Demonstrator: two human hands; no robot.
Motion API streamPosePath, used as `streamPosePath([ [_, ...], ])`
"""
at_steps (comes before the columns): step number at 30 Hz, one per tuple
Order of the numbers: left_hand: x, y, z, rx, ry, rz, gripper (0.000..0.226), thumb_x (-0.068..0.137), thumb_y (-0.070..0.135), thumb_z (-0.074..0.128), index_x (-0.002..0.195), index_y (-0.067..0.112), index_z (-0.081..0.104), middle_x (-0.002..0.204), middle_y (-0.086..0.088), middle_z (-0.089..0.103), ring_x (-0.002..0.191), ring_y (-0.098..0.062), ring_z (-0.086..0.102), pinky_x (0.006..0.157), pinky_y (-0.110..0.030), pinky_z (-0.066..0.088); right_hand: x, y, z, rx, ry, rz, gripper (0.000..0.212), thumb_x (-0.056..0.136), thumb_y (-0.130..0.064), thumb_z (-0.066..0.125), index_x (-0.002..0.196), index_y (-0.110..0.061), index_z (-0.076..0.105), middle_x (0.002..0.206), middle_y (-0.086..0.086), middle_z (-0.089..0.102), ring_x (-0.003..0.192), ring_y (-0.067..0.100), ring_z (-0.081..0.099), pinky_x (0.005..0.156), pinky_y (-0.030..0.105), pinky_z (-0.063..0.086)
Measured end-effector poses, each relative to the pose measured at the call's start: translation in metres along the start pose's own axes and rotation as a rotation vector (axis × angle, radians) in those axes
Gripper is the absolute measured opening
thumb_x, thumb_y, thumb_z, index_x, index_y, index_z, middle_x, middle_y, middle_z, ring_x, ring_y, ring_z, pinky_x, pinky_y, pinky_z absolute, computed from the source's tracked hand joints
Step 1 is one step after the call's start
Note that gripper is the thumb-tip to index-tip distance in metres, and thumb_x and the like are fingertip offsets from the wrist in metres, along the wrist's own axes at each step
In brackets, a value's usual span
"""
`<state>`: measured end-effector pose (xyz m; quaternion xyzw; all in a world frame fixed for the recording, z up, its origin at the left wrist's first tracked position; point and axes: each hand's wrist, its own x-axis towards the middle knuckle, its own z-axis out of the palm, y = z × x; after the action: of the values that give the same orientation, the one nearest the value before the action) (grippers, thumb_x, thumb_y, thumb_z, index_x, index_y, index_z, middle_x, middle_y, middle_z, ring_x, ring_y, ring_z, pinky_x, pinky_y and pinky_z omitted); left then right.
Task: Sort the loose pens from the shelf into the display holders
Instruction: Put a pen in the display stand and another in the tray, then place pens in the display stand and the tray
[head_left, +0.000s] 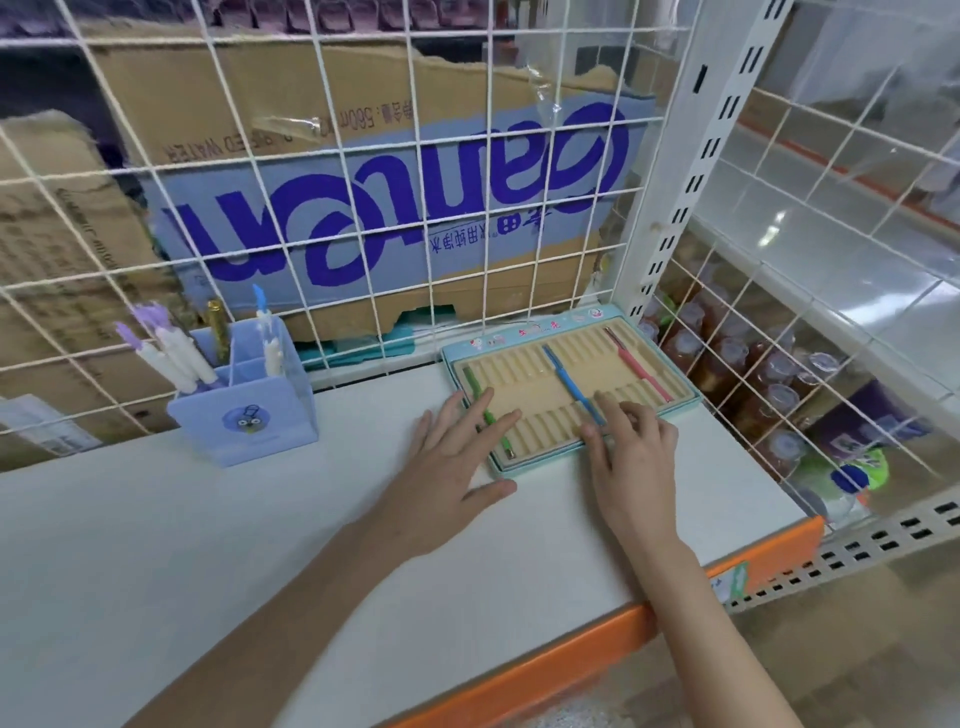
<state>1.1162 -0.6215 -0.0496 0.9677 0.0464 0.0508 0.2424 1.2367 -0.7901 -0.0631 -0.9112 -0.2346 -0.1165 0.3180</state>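
Nearest, left hand (457, 457) lies flat with fingers straight, pressing on the green pen (488, 415) at the tray's left end, gripping nothing. Right hand (631, 447) has fingertips curled down onto the lower end of the blue pen (571, 387); cannot tell if pinched or only touched. Pens look light, stiff, smooth, likely to roll; best pinched mid-barrel. Slotted tray (680, 402) holds both, plus a red pen (639, 369) farther right. Far left, purple holder (260, 421) stands upright with pens inside.
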Motion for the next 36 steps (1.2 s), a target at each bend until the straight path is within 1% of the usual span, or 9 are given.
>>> streamPosePath([
  [5,-0.085,-0.012,-0.059,-0.157,0.184,-0.073,0.047,0.095,0.036,0.047,0.132,0.053,0.024,0.137,0.038,0.021,0.122,0.021,0.023,0.101,-0.001,0.015,-0.029,-0.063,-0.011,0.047,-0.090,0.030,0.047,0.088,-0.004,0.057,0.134,-0.008,0.048,0.139,0.028,0.038,0.125,0.044,0.038,0.104,0.048,0.033],
  [9,-0.181,-0.047,-0.107,-0.173,0.361,-0.246,0.026,0.094,0.031,0.053,0.117,0.044,0.055,0.107,0.038,0.049,0.100,0.020,0.047,0.088,-0.005,0.033,-0.082,-0.171,-0.004,0.129,-0.255,-0.141,0.044,0.091,-0.008,0.054,0.135,-0.012,0.048,0.145,0.021,0.034,0.134,0.036,0.032,0.110,0.039,0.027],
  [13,-0.288,-0.084,-0.152,-0.149,0.476,-0.391,0.025,0.094,0.028,0.052,0.116,0.039,0.058,0.107,0.027,0.054,0.100,0.009,0.052,0.083,-0.001,0.033,-0.152,-0.277,0.021,0.197,-0.432,-0.404,0.046,0.097,-0.020,0.047,0.141,-0.024,0.038,0.153,0.006,0.025,0.140,0.021,0.022,0.111,0.025,0.019],
  [16,-0.380,-0.112,-0.181,-0.095,0.576,-0.536,0.025,0.094,0.035,0.052,0.117,0.034,0.060,0.112,0.017,0.059,0.096,0.005,0.056,0.080,-0.009,0.036,-0.205,-0.351,0.044,0.197,-0.543,-0.569,0.045,0.097,-0.020,0.047,0.141,-0.022,0.039,0.152,0.007,0.028,0.140,0.022,0.024,0.112,0.026,0.018],
  [19,-0.476,-0.135,-0.199,-0.018,0.678,-0.694,0.049,0.081,0.058,0.038,0.114,0.032,0.063,0.115,0.010,0.062,0.095,-0.005,0.061,0.084,-0.019,0.041,-0.259,-0.421,0.066,0.165,-0.642,-0.754,0.045,0.096,-0.018,0.048,0.140,-0.020,0.040,0.150,0.010,0.030,0.138,0.025,0.027,0.111,0.029,0.020],
  [24,-0.616,-0.156,-0.217,0.162,0.758,-0.950,0.028,0.096,0.024,0.049,0.122,0.022,0.059,0.126,0.002,0.057,0.113,-0.017,0.055,0.092,-0.025,0.038,-0.348,-0.526,0.092,0.138,-0.750,-1.024,0.047,0.097,-0.023,0.045,0.143,-0.023,0.034,0.153,0.007,0.023,0.139,0.024,0.025,0.110,0.029,0.021],
  [29,-0.711,-0.163,-0.226,0.405,0.775,-1.176,0.033,0.094,0.023,0.050,0.125,0.016,0.058,0.134,-0.007,0.052,0.128,-0.028,0.043,0.105,-0.040,0.034,-0.414,-0.604,0.106,0.120,-0.801,-1.240,0.047,0.098,-0.024,0.043,0.143,-0.024,0.032,0.154,0.004,0.022,0.137,0.025,0.026,0.108,0.030,0.022],
  [33,-0.754,-0.171,-0.223,0.592,0.744,-1.323,0.038,0.069,0.011,0.078,0.106,0.009,0.068,0.103,-0.019,0.066,0.103,-0.046,0.057,0.089,-0.057,0.044,-0.446,-0.644,0.119,0.122,-0.831,-1.337,0.047,0.097,-0.024,0.044,0.143,-0.024,0.032,0.154,0.006,0.021,0.139,0.025,0.024,0.110,0.029,0.021],
  [36,-0.770,-0.179,-0.228,0.573,0.728,-1.409,0.038,0.081,0.017,0.067,0.118,0.012,0.061,0.120,-0.015,0.059,0.119,-0.042,0.047,0.101,-0.053,0.033,-0.463,-0.665,0.133,0.124,-0.885,-1.354,0.050,0.097,-0.023,0.044,0.144,-0.023,0.030,0.154,0.006,0.021,0.138,0.025,0.024,0.110,0.029,0.020],
])
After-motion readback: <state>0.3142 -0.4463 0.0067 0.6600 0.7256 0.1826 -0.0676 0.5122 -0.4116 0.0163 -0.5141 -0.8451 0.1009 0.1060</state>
